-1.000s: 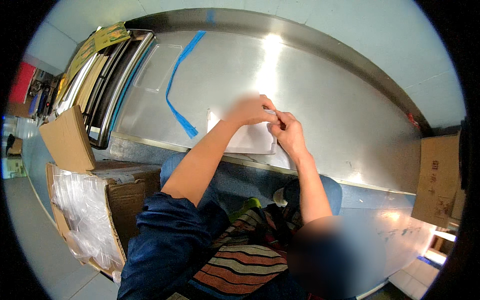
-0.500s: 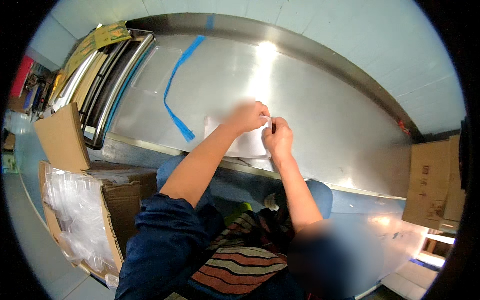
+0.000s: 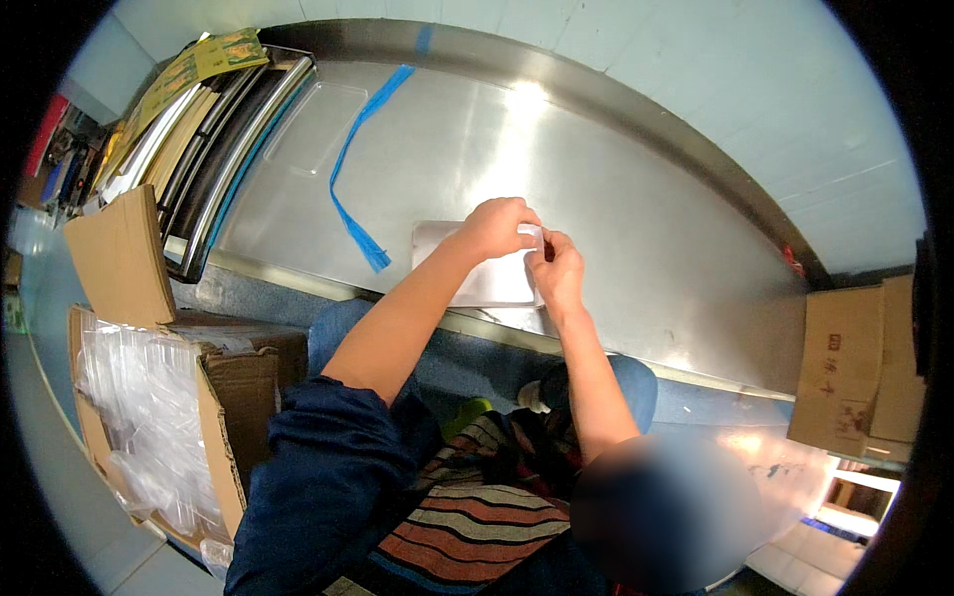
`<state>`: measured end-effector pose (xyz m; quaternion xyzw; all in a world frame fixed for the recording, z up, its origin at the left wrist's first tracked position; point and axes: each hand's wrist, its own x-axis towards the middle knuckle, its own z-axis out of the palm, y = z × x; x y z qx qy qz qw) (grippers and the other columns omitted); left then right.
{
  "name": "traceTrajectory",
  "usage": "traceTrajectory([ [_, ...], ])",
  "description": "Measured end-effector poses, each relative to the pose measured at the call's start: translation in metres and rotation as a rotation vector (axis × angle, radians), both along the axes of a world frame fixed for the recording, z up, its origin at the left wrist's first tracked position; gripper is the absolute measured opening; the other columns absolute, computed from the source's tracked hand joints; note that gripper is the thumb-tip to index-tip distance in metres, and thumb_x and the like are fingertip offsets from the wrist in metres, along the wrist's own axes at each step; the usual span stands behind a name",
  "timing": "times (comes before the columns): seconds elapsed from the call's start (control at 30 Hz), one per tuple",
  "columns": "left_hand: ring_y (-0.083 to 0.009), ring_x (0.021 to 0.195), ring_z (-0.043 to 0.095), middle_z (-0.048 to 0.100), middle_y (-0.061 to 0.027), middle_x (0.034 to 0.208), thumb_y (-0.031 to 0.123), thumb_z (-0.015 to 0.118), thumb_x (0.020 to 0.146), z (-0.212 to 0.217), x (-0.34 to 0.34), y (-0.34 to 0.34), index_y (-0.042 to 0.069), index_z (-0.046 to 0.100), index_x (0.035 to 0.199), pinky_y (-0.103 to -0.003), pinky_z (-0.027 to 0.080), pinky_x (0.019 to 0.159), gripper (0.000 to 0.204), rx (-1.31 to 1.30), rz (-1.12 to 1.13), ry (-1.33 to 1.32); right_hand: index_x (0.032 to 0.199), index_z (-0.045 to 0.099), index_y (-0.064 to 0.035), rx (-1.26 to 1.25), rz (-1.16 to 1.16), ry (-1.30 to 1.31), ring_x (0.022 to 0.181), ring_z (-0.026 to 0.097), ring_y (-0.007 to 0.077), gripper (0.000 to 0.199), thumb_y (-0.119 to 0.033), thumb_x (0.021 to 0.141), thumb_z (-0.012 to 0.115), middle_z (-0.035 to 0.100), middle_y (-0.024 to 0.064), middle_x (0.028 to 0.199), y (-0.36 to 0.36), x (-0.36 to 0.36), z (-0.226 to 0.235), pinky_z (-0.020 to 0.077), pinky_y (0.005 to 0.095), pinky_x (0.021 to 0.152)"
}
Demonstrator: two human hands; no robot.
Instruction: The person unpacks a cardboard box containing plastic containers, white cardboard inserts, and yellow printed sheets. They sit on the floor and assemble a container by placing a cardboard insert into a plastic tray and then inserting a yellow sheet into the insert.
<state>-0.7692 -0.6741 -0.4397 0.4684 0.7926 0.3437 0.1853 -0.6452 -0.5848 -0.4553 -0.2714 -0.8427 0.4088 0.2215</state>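
Observation:
A flat, white, rectangular pack with a clear-looking edge (image 3: 502,286) lies on the metal table (image 3: 656,238), close to its front edge. My left hand (image 3: 495,228) reaches across it, fingers curled closed at its far right corner. Beside it, my right hand (image 3: 558,273) pinches the pack's right edge with thumb and bent fingers. The fingertips of both hands nearly meet at that corner, and what lies between them is partly hidden. Whether the pack is a lidded box or a sleeve, I cannot tell.
A blue strip (image 3: 338,184) and a clear plastic tray (image 3: 316,127) lie to the left. Beyond them stands a rack of dark and silver bars (image 3: 243,129). An open carton (image 3: 238,397) of clear plastic pieces (image 3: 149,427) is at lower left, another carton (image 3: 840,368) at right.
My left hand, blurred before, is now sharp and remains at the pack's far right corner. My right hand has barely moved. The whole view has shifted slightly.

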Motion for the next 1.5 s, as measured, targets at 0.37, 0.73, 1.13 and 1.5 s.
traceTrajectory([
  [0.37, -0.0246, 0.083, 0.062, 0.064, -0.0044, 0.085, 0.022, 0.063, 0.075, -0.002, 0.015, 0.002, 0.014, 0.068, 0.086, -0.037, 0.049, 0.071, 0.014, -0.022, 0.157, 0.242, 0.08, 0.06, 0.0009, 0.134, -0.057, -0.22, 0.071, 0.061, 0.0359, 0.014, -0.011, 0.074, 0.06, 0.063, 0.019, 0.079, -0.002, -0.017, 0.005, 0.0486, 0.0416, 0.067],
  [0.73, -0.0363, 0.087, 0.058, 0.062, -0.0207, 0.088, 0.013, 0.059, 0.065, 0.0, -0.036, -0.115, 0.002, 0.065, 0.085, -0.043, 0.047, 0.077, 0.023, -0.324, 0.292, 0.131, 0.078, 0.055, 0.0008, 0.424, -0.13, -0.29, 0.077, 0.061, 0.0364, 0.013, -0.009, 0.072, 0.061, 0.062, 0.0194, 0.084, -0.007, -0.024, 0.001, 0.0494, 0.0434, 0.069],
  [1.13, -0.0354, 0.076, 0.061, 0.063, -0.0196, 0.077, 0.009, 0.058, 0.066, -0.017, -0.019, -0.113, 0.002, 0.068, 0.076, -0.04, 0.049, 0.069, 0.015, 0.119, 0.536, 0.232, 0.079, 0.055, 0.0007, 0.394, -0.163, -0.349, 0.075, 0.062, 0.0377, 0.014, -0.011, 0.073, 0.06, 0.062, 0.0208, 0.085, -0.014, -0.011, 0.007, 0.0498, 0.0443, 0.069],
  [1.5, -0.0313, 0.074, 0.064, 0.063, -0.0215, 0.076, 0.025, 0.064, 0.072, -0.001, -0.006, -0.134, -0.003, 0.066, 0.083, -0.036, 0.049, 0.068, 0.03, 0.152, 0.659, 0.096, 0.082, 0.055, 0.0011, 0.362, -0.178, -0.433, 0.077, 0.063, 0.0379, 0.017, -0.013, 0.075, 0.059, 0.063, 0.0207, 0.085, -0.026, -0.007, 0.016, 0.051, 0.0428, 0.07],
])
